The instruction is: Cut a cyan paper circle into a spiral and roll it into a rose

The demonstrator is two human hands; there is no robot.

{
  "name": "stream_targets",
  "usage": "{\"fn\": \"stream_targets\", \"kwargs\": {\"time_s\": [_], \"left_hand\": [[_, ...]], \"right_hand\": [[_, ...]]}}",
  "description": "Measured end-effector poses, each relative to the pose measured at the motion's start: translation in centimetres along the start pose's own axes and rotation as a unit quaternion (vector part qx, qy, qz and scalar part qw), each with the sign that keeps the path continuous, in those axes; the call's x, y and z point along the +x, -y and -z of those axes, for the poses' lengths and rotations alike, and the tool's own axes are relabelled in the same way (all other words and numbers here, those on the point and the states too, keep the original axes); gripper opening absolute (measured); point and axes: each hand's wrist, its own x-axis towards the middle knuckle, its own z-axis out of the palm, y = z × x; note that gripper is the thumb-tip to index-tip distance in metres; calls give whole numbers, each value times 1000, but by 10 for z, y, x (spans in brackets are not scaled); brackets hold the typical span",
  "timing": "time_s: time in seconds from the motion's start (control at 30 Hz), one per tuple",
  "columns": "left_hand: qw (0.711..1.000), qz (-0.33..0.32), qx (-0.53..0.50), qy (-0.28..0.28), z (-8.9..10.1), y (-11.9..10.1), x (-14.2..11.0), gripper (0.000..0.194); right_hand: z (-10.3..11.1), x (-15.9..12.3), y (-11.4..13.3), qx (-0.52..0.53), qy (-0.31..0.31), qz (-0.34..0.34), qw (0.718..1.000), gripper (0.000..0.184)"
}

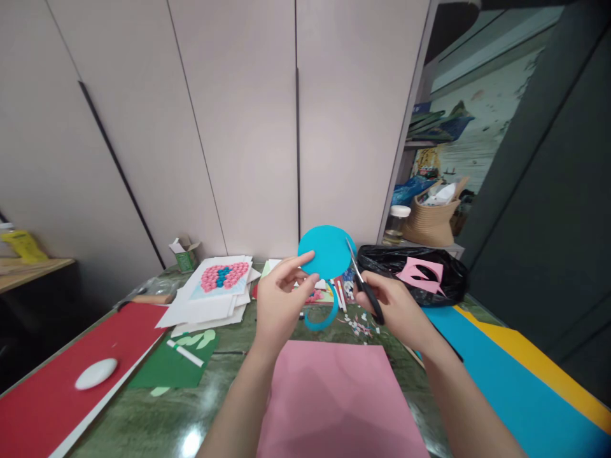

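Observation:
My left hand grips a round piece of blue paper at its left edge, between thumb and fingers. In my right hand is a pair of scissors with black handles, its blades over the right side of the disc. A curled blue paper strip hangs below the disc. Under both hands a sheet of pink paper lies on the green table.
White sheets with a pink-and-blue picture, green paper with a marker, and red paper with a white mouse lie left. Right are a black plastic bag holding pink scraps, blue paper and small paper scraps.

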Motion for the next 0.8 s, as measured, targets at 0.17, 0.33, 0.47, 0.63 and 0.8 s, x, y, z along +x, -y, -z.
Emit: {"fn": "stream_targets", "kwargs": {"time_s": [0.17,0.33,0.47,0.63,0.8], "left_hand": [[1000,11,-6,5,0,0,-1,38],[1000,8,7,1,0,-2,-1,37],[1000,-9,14,-16,0,-4,-1,30],[999,-20,16,-19,2,-3,-1,21],[999,-25,14,-27,3,-1,-2,19]], "right_hand": [[0,-1,0,-2,-2,-4,1000,27],[0,-1,-1,6,-2,-6,1000,27],[0,-2,-1,10,-1,-9,1000,30],[1,-2,-3,4,6,-11,1000,29],[0,-2,-5,19,8,-9,1000,31]]}}
